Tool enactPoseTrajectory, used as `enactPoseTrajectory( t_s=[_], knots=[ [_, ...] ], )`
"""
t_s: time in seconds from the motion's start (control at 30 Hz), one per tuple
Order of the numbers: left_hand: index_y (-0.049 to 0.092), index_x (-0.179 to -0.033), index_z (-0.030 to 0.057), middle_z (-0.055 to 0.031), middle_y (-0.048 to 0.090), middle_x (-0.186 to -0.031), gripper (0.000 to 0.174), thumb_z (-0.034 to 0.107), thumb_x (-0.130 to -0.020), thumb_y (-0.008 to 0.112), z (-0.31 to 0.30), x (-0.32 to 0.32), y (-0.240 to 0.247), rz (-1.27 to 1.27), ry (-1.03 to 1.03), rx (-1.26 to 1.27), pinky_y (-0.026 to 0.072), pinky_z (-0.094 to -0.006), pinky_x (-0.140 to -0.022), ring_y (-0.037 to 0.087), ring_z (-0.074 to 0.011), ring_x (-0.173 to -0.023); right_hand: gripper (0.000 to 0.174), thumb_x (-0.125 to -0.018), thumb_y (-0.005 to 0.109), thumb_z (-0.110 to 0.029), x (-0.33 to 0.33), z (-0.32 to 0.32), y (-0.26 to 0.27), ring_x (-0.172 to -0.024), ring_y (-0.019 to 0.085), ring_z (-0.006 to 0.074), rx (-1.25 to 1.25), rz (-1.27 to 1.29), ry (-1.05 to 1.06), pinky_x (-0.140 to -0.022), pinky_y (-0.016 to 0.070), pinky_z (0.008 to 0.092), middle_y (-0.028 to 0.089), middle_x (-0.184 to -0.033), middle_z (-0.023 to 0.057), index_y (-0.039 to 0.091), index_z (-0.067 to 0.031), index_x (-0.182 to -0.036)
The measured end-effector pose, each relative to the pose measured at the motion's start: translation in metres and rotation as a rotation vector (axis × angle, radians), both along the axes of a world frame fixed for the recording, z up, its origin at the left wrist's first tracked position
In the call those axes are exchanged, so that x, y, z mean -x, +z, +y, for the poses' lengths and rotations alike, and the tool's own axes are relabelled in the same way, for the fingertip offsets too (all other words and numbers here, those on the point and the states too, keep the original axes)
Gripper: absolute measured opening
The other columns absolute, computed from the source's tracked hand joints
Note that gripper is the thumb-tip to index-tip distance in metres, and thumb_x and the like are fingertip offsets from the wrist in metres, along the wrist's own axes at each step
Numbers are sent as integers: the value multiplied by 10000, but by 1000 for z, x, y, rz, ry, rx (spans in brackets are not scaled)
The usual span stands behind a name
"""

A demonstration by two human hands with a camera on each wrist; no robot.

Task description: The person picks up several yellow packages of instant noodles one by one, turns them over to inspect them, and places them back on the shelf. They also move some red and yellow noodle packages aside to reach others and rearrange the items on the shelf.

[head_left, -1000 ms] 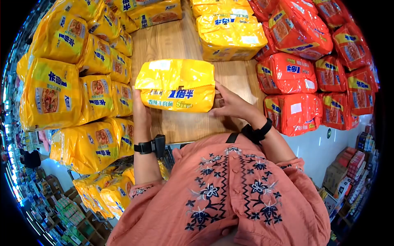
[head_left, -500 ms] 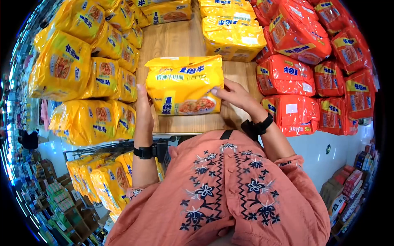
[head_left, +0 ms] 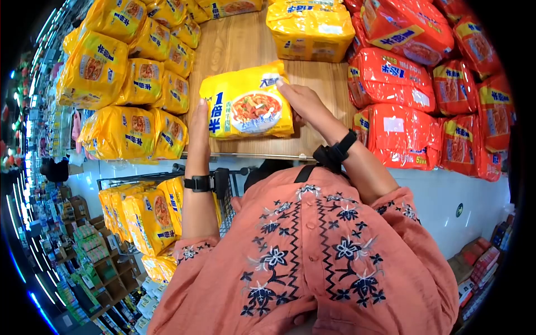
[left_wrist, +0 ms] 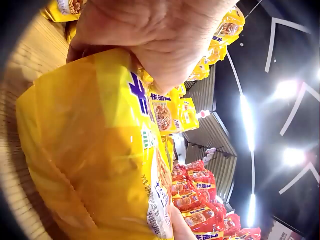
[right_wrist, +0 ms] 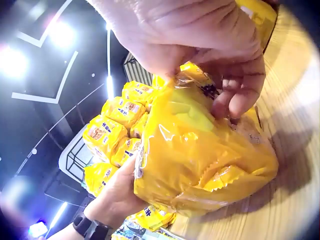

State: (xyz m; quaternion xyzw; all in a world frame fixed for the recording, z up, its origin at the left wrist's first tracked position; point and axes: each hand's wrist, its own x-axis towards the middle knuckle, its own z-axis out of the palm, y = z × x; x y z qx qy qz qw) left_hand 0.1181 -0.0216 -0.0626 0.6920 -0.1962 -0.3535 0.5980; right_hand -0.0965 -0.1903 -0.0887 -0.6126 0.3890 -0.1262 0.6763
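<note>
A yellow multipack of instant noodles (head_left: 254, 109) is between both hands over the wooden table, its bowl picture turned up in the head view. My right hand (head_left: 306, 103) grips the pack's right end, thumb on the upper face and fingers curled at the end, as the right wrist view shows. Along the left end lies my left hand (head_left: 200, 125), its fingers fairly straight against the wrapper. In the left wrist view that hand (left_wrist: 155, 35) lies against the pack (left_wrist: 85, 150), most of its fingers hidden.
Stacked yellow noodle packs (head_left: 120, 131) line the table's left side, and red packs (head_left: 402, 134) the right. Another yellow pack (head_left: 312, 33) stands farther back on the wooden tabletop (head_left: 229, 44). A cart (head_left: 226, 195) with yellow packs (head_left: 148, 218) stands below the table's front edge.
The pack has been turned so that its bowl picture faces up instead of its seamed side. The right thumb has come onto the upper face. The head view has shifted, showing more cart.
</note>
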Motion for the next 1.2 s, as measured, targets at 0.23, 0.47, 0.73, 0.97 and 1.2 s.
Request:
enactPoseTrajectory(
  t_s=[0.23, 0.47, 0.73, 0.97, 1.2],
  knots=[
    [548, -1298, -24, -69, 653, -1093, 558, 459, -1021, 513, -5, -17, -19, 93, -13, 65, 476, -251, -851, 610, -118, -914, 529, -983, 474, -553, 1, 2, -12, -556, 506, 95, 18, -10, -19, -495, 396, 232, 584, -727, 2, 627, -47, -969],
    [517, -1338, 31, -93, 660, -1214, 585, 521, -1023, 465, 11, -17, -14, 372, -108, 80, 511, -349, -931, 649, -177, -1086, 529, -983, 469, -577, 15, 17, 13, -569, 438, 70, -148, -41, 10, -485, 324, 227, 554, -752, -26, 616, -69, -1011],
    [491, -1381, 56, -101, 633, -1288, 702, 635, -994, 402, 1, -40, 6, 343, -195, 49, 468, -408, -1011, 610, -203, -1183, 604, -963, 458, -642, -2, 10, 31, -674, 573, 98, -129, -4, -66, -584, 448, 237, 636, -834, 3, 659, -99, -1137],
    [537, -1367, 47, -102, 632, -1274, 801, 715, -964, 355, -13, -73, 42, 98, -344, -44, 446, -346, -957, 601, -186, -1142, 730, -935, 423, -717, -15, -16, 42, -696, 641, 135, -129, -27, -142, -540, 486, 252, 695, -874, 61, 678, -66, -1145],
    [490, -1407, 30, -101, 604, -1340, 787, 680, -974, 398, -31, -86, 46, 35, -391, -122, 415, -326, -1026, 582, -195, -1217, 768, -914, 399, -762, -30, -33, 36, -586, 596, 112, -166, -41, -147, -510, 476, 241, 652, -769, 44, 680, -66, -1076]
  ],
)
